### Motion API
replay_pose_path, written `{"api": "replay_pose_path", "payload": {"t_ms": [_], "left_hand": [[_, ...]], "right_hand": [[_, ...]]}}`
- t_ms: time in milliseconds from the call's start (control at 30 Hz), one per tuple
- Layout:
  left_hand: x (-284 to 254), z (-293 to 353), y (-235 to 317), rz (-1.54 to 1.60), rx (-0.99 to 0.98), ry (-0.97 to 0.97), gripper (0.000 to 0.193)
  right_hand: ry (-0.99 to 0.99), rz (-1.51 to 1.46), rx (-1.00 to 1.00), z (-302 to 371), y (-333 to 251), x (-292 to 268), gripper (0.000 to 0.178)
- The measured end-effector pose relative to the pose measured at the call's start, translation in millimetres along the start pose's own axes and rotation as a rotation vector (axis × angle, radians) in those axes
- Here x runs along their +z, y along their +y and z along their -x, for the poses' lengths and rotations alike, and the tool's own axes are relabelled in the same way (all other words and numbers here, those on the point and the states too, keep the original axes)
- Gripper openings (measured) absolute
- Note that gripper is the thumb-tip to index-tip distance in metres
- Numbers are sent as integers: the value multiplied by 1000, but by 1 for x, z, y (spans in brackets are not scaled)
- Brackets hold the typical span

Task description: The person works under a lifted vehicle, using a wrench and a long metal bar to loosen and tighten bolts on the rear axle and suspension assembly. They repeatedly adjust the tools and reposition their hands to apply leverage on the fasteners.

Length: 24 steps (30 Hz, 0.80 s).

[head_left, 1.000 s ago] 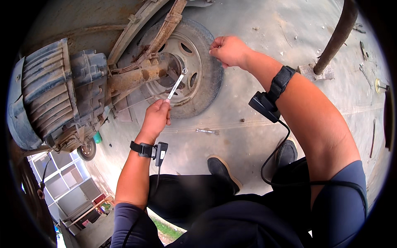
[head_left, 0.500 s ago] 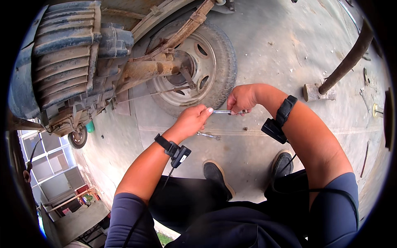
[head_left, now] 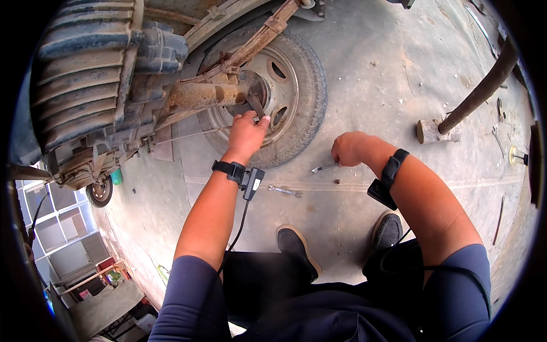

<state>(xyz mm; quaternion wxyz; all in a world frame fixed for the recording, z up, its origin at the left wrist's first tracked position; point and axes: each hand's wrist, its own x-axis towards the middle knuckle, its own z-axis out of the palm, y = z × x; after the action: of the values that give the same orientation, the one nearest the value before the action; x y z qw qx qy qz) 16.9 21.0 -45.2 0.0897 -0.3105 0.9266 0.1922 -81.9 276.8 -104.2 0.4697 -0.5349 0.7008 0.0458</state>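
My left hand reaches up to the inner side of a wheel, its fingers closed around the end of a thin metal rod. That rod end meets a short rusty lever beside the hub; my fingers cover the joint. Lower and to the right, my right hand is closed on a wrench, whose open end sticks out to the left above the floor. A second wrench lies on the concrete between my hands and my shoes.
A rusty axle and leaf spring run beside the wheel. The large ribbed housing fills the upper left. At right, a dark pole stands by a wood block. More tools lie at the far right.
My left hand has let go of the wrench and moved up and left to the rod end. My right hand keeps the wrench and has shifted slightly right and down.
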Motion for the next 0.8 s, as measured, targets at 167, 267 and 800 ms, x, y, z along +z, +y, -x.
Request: {"api": "replay_pose_path", "payload": {"t_ms": [167, 267, 800], "left_hand": [[6, -8, -17, 88, 25, 55, 37], [7, -10, -24, 180, 22, 49, 34], [5, -9, -7, 421, -119, -51, 28]], "right_hand": [[56, 7, -23, 1, 0, -7, 24], [78, -36, -37, 8, 4, -14, 24], [97, -123, -41, -1, 13, -19, 25]]}}
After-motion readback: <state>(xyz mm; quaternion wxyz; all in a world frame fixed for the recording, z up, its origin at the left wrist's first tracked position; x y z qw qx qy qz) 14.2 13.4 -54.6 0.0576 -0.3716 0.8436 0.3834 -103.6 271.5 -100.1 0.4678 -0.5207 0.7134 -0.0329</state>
